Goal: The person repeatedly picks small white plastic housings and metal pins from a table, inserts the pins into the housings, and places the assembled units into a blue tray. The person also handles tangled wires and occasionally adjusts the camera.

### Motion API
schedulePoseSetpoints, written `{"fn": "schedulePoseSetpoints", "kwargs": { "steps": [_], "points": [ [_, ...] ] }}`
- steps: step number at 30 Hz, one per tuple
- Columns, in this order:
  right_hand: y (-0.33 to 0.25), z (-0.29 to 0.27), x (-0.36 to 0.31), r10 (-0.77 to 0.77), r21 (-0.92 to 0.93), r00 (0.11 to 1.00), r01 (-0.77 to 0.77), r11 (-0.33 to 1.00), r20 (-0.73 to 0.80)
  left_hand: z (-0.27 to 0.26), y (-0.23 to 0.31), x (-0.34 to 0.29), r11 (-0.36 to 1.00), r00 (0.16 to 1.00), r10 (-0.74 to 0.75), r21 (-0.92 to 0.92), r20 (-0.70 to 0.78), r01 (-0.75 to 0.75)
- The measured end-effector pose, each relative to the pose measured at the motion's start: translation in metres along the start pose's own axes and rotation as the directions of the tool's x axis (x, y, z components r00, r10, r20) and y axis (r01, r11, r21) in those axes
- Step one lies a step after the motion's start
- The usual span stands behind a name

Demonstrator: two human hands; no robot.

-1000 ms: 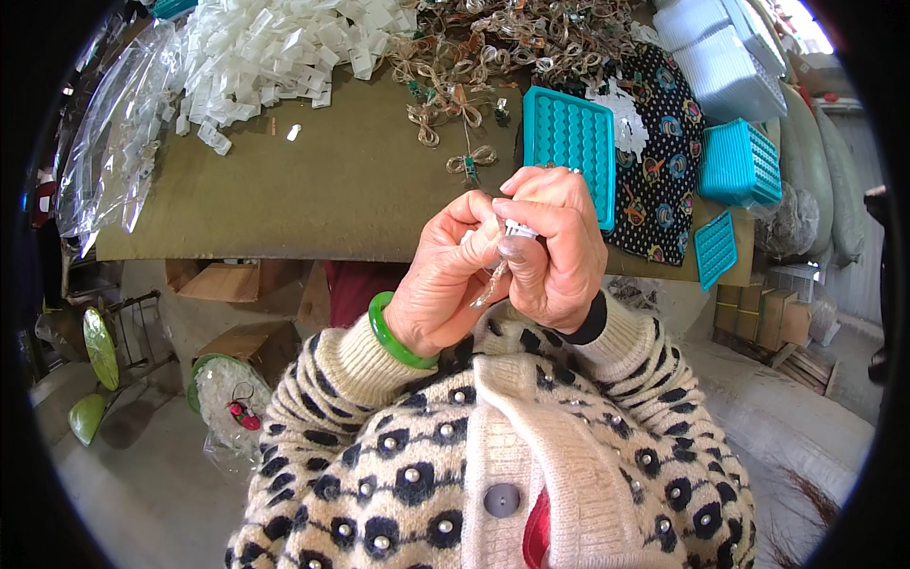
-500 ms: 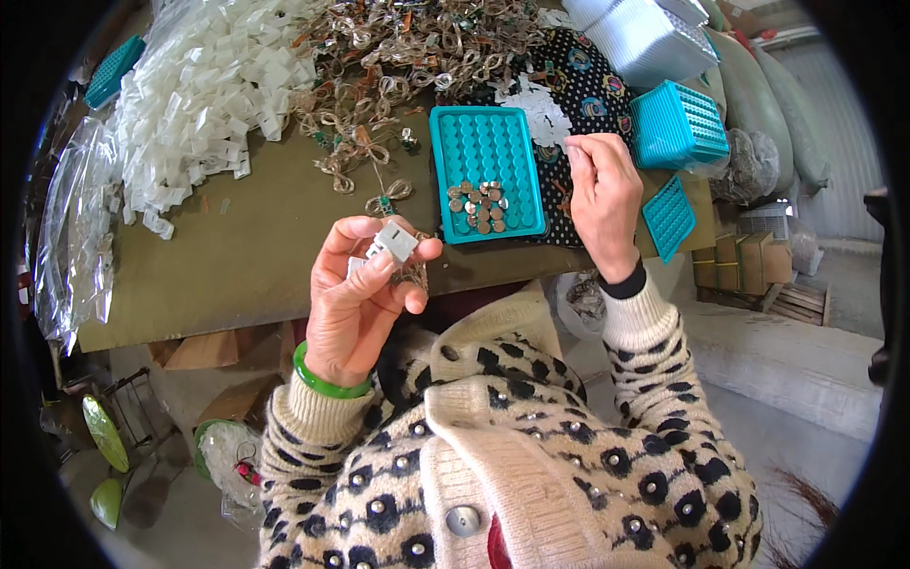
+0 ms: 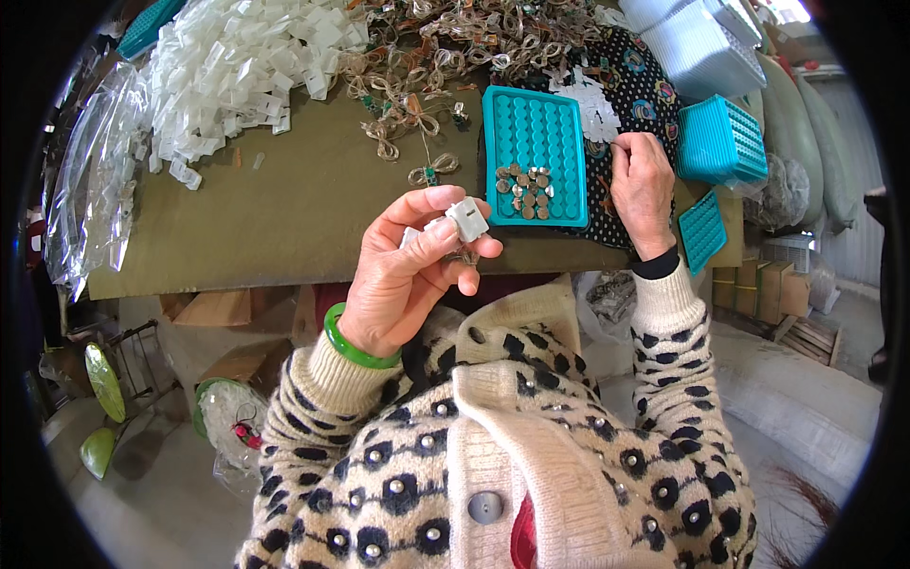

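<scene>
My left hand (image 3: 408, 270) is raised over the table's near edge, pinching a small white plastic clip (image 3: 466, 218) between thumb and fingers; a green bangle sits on that wrist. My right hand (image 3: 643, 190) rests on the dark patterned cloth (image 3: 654, 95), fingertips closed near a pile of small clear bits (image 3: 592, 104); what it holds I cannot tell. Between the hands lies a teal dimpled tray (image 3: 536, 152) with several small round metal pieces (image 3: 524, 188) in it.
A heap of white plastic clips (image 3: 246, 66) fills the far left of the olive table (image 3: 265, 218). Tangled brownish loops with charms (image 3: 427, 57) lie at the back. Teal baskets (image 3: 720, 142) and a white one (image 3: 697, 43) stand right. Clear bags (image 3: 90, 190) hang left.
The hands, joined close to my chest a second ago, have parted. My right hand reached out to the patterned cloth; my left kept the white clip and moved forward.
</scene>
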State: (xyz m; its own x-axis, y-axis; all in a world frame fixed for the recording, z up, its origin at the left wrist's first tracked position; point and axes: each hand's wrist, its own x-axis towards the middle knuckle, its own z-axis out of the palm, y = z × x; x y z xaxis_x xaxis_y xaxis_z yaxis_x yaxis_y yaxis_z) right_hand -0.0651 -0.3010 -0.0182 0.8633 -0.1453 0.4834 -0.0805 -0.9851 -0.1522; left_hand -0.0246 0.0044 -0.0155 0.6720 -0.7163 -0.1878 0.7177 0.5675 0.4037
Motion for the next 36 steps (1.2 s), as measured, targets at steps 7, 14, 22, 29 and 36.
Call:
{"fn": "schedulePoseSetpoints", "kwargs": {
  "steps": [7,14,22,29,36],
  "points": [
    [-0.013,-0.027,-0.003,0.185,0.335,0.981,-0.195,0.922,0.064,-0.001,-0.002,0.0,0.999,0.997,-0.012,-0.044,0.074,0.015],
    [-0.084,-0.062,-0.01,0.286,0.864,0.875,-0.455,0.216,0.39,0.005,-0.003,-0.004,0.999,0.999,-0.044,0.024,0.03,0.043],
    [-0.147,-0.038,-0.013,0.038,0.953,0.969,-0.248,0.173,0.245,0.008,0.0,-0.01,1.0,1.0,-0.006,0.023,0.007,0.006],
    [-0.164,-0.032,-0.017,0.026,0.963,0.963,-0.268,0.026,0.267,0.005,0.003,-0.011,0.998,1.0,0.005,-0.063,0.011,-0.004],
    [-0.158,-0.026,-0.015,-0.009,0.951,0.975,-0.213,0.225,0.221,0.004,0.002,-0.011,0.997,1.0,0.002,-0.073,0.003,-0.002]
  ]
}}
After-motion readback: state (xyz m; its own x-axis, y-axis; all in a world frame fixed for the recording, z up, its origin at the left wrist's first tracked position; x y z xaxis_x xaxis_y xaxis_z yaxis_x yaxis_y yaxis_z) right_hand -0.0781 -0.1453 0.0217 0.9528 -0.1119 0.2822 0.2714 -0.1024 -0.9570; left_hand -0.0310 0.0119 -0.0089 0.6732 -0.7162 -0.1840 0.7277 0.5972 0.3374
